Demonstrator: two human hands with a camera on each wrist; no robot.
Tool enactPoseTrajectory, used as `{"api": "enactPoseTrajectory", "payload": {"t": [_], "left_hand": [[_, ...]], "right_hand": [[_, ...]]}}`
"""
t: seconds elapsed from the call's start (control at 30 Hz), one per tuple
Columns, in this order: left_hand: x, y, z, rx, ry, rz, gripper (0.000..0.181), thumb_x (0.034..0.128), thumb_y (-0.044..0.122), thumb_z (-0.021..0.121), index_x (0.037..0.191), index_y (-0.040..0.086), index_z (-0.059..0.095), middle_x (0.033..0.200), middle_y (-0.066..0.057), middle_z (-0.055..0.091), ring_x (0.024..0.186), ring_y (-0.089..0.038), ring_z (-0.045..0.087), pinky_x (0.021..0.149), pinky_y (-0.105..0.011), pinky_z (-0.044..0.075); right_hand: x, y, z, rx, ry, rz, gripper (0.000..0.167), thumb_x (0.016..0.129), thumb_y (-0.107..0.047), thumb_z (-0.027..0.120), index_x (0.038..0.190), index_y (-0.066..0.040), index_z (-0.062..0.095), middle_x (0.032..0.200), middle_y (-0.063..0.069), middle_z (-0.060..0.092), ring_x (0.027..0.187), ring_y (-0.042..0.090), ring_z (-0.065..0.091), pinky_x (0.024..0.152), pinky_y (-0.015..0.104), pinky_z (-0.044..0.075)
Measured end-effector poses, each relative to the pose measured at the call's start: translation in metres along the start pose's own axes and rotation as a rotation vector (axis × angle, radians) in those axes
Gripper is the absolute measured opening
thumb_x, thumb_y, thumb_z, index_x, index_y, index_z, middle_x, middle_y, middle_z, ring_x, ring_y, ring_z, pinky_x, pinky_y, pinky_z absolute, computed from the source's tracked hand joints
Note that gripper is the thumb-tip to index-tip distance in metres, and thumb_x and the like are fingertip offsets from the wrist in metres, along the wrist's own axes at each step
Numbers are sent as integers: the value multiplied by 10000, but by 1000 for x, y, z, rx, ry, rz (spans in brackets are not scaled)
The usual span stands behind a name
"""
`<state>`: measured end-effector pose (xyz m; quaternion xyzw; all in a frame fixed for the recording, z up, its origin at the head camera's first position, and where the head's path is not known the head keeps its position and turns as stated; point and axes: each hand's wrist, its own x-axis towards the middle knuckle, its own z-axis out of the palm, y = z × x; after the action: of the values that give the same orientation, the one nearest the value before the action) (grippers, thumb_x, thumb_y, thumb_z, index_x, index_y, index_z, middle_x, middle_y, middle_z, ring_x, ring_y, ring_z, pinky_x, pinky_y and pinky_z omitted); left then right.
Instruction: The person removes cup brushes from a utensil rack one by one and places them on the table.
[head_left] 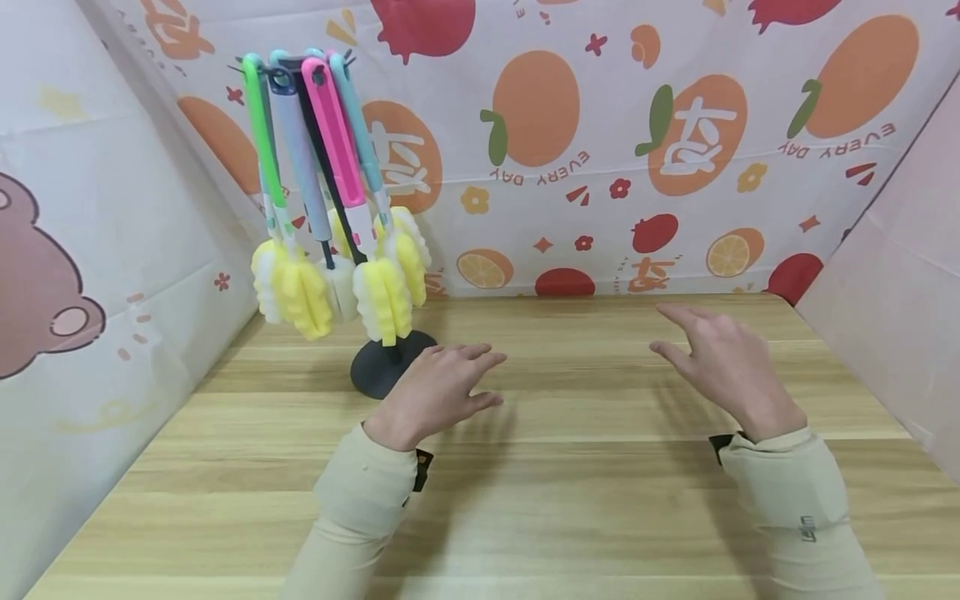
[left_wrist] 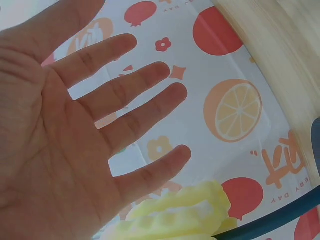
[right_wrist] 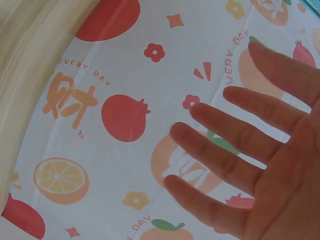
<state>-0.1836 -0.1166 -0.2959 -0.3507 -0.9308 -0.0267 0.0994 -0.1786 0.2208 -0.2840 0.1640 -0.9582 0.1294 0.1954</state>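
Observation:
The left hand [head_left: 442,390] hovers over the wooden table, just right of the round black base [head_left: 372,371] of a stand, with spread fingers and nothing held. Several brushes hang from the stand, among them one with a pink handle [head_left: 334,133] and one with a green handle [head_left: 262,137]; their yellow and white sponge heads [head_left: 383,300] point down. Over the right part of the table, the right hand [head_left: 727,362] is also spread and holds nothing. In the left wrist view a yellow sponge head [left_wrist: 175,215] shows below the left palm [left_wrist: 55,150]. The right palm [right_wrist: 290,185] faces its wrist camera.
A wooden tabletop [head_left: 570,500] lies under both hands. Behind it hangs a white cloth [head_left: 615,100] printed with fruit and flowers. Another cloth with a printed bear [head_left: 37,283] stands at the left, and a pale panel [head_left: 907,275] rises at the right.

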Motion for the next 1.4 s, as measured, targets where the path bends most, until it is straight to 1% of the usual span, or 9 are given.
{"api": "enactPoseTrajectory", "payload": {"t": [0.1, 0.2, 0.27, 0.4, 0.53, 0.77, 0.9, 1.1, 1.4], "left_hand": [[0, -2, 0, -2, 6, 0, 496, 895, 345, 799, 1287, 62, 686, 1228, -105, 699, 1047, -248, 694, 872, -439, 552], [0, -6, 1, -23, -9, -15, 470, 902, 329, 795, 1275, 60, 695, 1220, -103, 704, 1037, -248, 698, 877, -434, 551], [-1, -9, 2, -61, -50, -48, 464, 918, 324, 779, 1286, 57, 690, 1241, -105, 696, 1047, -254, 696, 890, -436, 547], [-4, -23, 4, -164, -204, -194, 468, 962, 316, 725, 1341, 53, 653, 1319, -112, 656, 1147, -285, 651, 945, -474, 517], [-10, -42, 7, -216, -333, -361, 484, 982, 304, 688, 1385, 45, 615, 1371, -139, 616, 1257, -334, 572, 992, -548, 465], [-25, -70, 16, -266, -447, -528, 638, 958, 294, 692, 1474, -18, 484, 1488, -335, 405, 1346, -595, 340, 1042, -661, 367], [-33, -82, 23, -302, -499, -598, 741, 939, 315, 720, 1515, -31, 408, 1521, -385, 293, 1356, -641, 264, 1033, -685, 355], [-36, -87, 30, -315, -551, -645, 891, 869, 353, 813, 1552, 1, 361, 1541, -370, 258, 1389, -611, 233, 1037, -681, 350], [-36, -89, 34, -308, -492, -627, 864, 827, 257, 860, 1505, -23, 404, 1462, -398, 303, 1335, -637, 267, 981, -695, 396]], "right_hand": [[0, 0, 0, -2, 45, -9, 475, 886, -176, 798, 1296, 20, 661, 854, 210, 696, 530, 235, 492, 405, 335, 300], [0, 0, 0, -8, 63, -12, 441, 878, -164, 804, 1265, 10, 685, 964, 231, 720, 556, 267, 541, 393, 332, 305], [0, 0, 1, -11, 69, -16, 431, 874, -162, 808, 1252, 11, 693, 1066, 252, 713, 579, 282, 567, 391, 334, 314], [0, 1, 1, -12, 81, -21, 425, 869, -164, 812, 1238, 16, 700, 1075, 255, 712, 580, 282, 572, 392, 334, 319], [0, 1, -1, -8, 89, -18, 424, 869, -171, 813, 1235, 14, 702, 1041, 254, 716, 585, 289, 573, 397, 340, 324], [-1, 1, -3, -14, 97, -11, 416, 866, -177, 815, 1224, 6, 709, 1045, 250, 719, 609, 308, 600, 403, 346, 338], [-1, 1, -2, -8, 94, -8, 416, 868, -183, 813, 1225, 4, 710, 986, 241, 725, 572, 271, 559, 405, 342, 315], [0, 2, 0, 1, 105, -32, 414, 851, -171, 828, 1202, 17, 717, 812, 200, 706, 519, 226, 499, 413, 333, 290], [1, 2, 2, 33, 93, -55, 402, 838, -133, 838, 1191, 22, 724, 972, 246, 727, 536, 213, 510, 431, 320, 279]]}}
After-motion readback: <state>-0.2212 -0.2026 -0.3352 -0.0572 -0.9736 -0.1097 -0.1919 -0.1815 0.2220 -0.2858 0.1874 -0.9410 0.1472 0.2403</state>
